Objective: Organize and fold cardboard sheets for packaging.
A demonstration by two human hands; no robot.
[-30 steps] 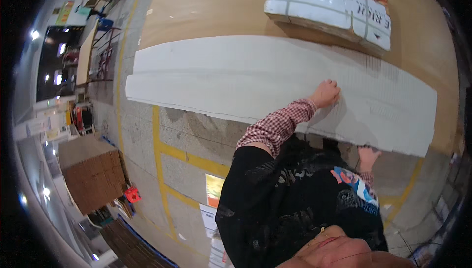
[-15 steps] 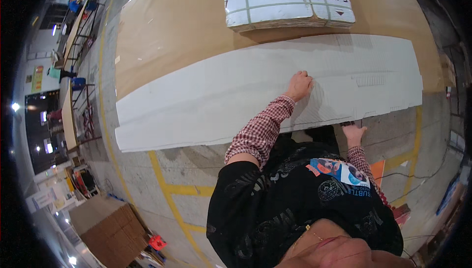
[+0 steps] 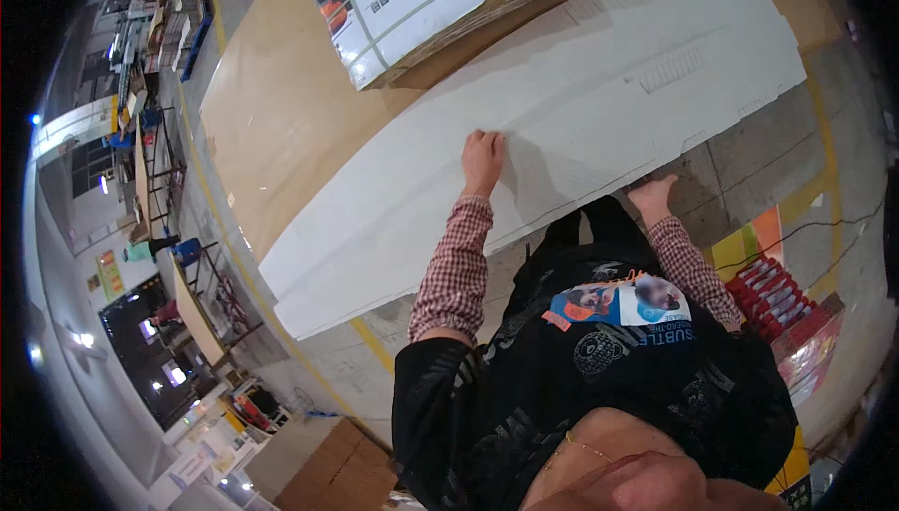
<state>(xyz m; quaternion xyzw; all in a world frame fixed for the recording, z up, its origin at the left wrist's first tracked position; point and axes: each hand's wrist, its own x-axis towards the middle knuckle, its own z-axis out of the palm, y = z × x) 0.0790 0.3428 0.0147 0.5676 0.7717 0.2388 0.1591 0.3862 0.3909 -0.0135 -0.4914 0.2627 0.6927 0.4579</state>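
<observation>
A long white cardboard sheet (image 3: 599, 80) with a curved far edge lies across the work surface in front of me. My left hand (image 3: 483, 161) rests on its middle, fingers curled in and knuckles against the board. At the sheet's near edge is my right hand (image 3: 653, 195). One digit sticks out to the right, while its other fingers are hidden at the edge beside a small dark patch that I cannot make out. Beyond the sheet sits a strapped stack of flat printed cartons (image 3: 421, 5), white with green bands.
Brown board (image 3: 281, 127) spreads under the sheet and stack. Red items in a rack (image 3: 768, 296) stand on the floor at my right, near a thin black cable (image 3: 815, 225). A large brown carton (image 3: 328, 464) is at lower left. Other people and long tables (image 3: 198, 314) are farther left.
My view has turned, so the sheet and carton stack now appear tilted, with the stack farther left. My left hand stays on the sheet and my right hand at its near edge.
</observation>
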